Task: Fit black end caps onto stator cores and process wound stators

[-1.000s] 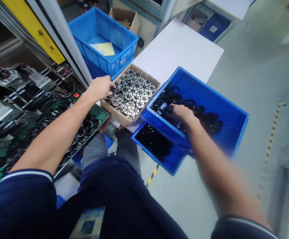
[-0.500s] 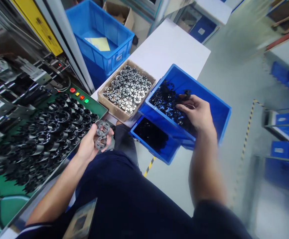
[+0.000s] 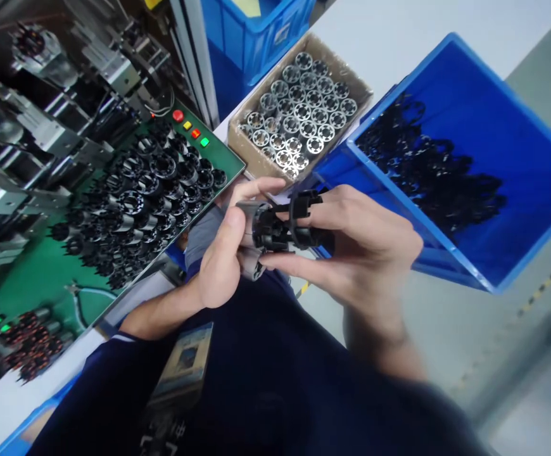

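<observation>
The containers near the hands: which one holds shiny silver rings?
The brown cardboard box of packed silver rings; the tilted blue plastic bin beside it holds black parts instead.

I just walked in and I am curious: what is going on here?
A person holds a black slotted cylindrical part with the fingers of the left hand and right hand. Nearby, a cardboard box holds silver rings, a blue crate holds a heap of black parts, and a green panel carries rows of black parts.
</observation>
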A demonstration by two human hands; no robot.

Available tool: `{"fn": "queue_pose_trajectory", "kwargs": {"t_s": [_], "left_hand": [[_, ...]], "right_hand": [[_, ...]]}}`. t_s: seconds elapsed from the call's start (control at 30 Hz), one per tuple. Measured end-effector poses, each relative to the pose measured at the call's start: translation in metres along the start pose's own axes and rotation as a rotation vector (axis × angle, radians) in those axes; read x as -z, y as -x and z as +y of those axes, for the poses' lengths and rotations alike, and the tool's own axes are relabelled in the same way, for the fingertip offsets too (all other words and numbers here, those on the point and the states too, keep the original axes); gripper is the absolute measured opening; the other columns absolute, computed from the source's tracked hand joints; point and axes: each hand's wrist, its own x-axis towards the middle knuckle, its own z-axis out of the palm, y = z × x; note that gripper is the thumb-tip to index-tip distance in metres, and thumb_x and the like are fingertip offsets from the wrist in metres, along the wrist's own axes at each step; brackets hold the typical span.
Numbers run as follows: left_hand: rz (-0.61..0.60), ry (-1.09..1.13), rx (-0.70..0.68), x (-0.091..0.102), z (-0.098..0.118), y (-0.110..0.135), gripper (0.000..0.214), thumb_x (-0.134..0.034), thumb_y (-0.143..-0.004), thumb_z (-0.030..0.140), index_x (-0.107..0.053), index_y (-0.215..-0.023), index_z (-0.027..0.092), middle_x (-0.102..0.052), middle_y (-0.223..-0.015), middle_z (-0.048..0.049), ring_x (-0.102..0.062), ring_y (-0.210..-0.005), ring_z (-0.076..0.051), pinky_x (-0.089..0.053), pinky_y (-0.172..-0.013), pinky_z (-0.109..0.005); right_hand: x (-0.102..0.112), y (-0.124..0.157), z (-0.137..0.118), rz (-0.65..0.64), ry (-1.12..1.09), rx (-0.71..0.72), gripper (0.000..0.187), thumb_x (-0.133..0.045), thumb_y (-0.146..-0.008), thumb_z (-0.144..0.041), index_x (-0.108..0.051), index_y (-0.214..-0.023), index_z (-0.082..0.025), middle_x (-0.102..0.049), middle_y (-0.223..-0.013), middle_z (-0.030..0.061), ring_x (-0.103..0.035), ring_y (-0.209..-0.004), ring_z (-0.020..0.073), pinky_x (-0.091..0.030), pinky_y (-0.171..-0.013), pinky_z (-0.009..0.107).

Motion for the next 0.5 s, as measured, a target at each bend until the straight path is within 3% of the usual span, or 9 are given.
{"fn": "queue_pose_trajectory", "kwargs": {"t_s": [0.1, 0.23, 0.4, 0.5], "left_hand": [[-0.077, -0.063, -0.085, 0.005, -0.001, 0.004, 0.051, -0.058, -0.122, 0.068, -0.083, -0.142, 0.028, -0.082, -0.135, -0.0056, -0.08, -0.132, -0.026, -0.065, -0.122, -0.036], [-0.193, -0.068, -0.13, 0.016, -0.003, 0.005, 0.048, -0.05, -0.127, 0.059, -0.081, -0.144, 0.027, -0.08, -0.134, -0.0057, -0.08, -0.127, -0.022, -0.066, -0.115, -0.031], [-0.272, -0.166, -0.158, 0.027, 0.003, 0.001, 0.042, -0.059, -0.124, 0.057, -0.083, -0.141, 0.027, -0.078, -0.136, -0.0058, -0.078, -0.128, -0.021, -0.064, -0.119, -0.03], [-0.262, -0.151, -0.114, 0.028, -0.001, 0.001, 0.039, -0.064, -0.122, 0.056, -0.081, -0.142, 0.028, -0.077, -0.131, -0.0046, -0.08, -0.124, -0.023, -0.069, -0.105, -0.032]], "right_hand": [[-0.006, 0.003, 0.001, 0.01, 0.014, 0.027, 0.04, -0.109, -0.087, -0.043, -0.085, -0.116, -0.03, -0.076, -0.093, 0.0009, -0.07, -0.075, 0.0176, -0.059, -0.065, 0.034], [-0.012, 0.009, 0.0, 0.036, -0.011, 0.03, 0.042, -0.111, -0.086, -0.037, -0.084, -0.117, -0.03, -0.076, -0.095, 0.0012, -0.072, -0.08, 0.0178, -0.064, -0.071, 0.034], [-0.016, 0.015, -0.002, -0.003, -0.034, 0.037, 0.031, -0.104, -0.094, -0.035, -0.083, -0.116, -0.031, -0.08, -0.1, 0.0021, -0.077, -0.086, 0.0201, -0.069, -0.078, 0.037], [-0.016, 0.015, -0.001, -0.024, -0.024, 0.084, 0.035, -0.103, -0.096, -0.036, -0.083, -0.125, -0.03, -0.081, -0.103, 0.0029, -0.079, -0.091, 0.0218, -0.072, -0.085, 0.039]]}}
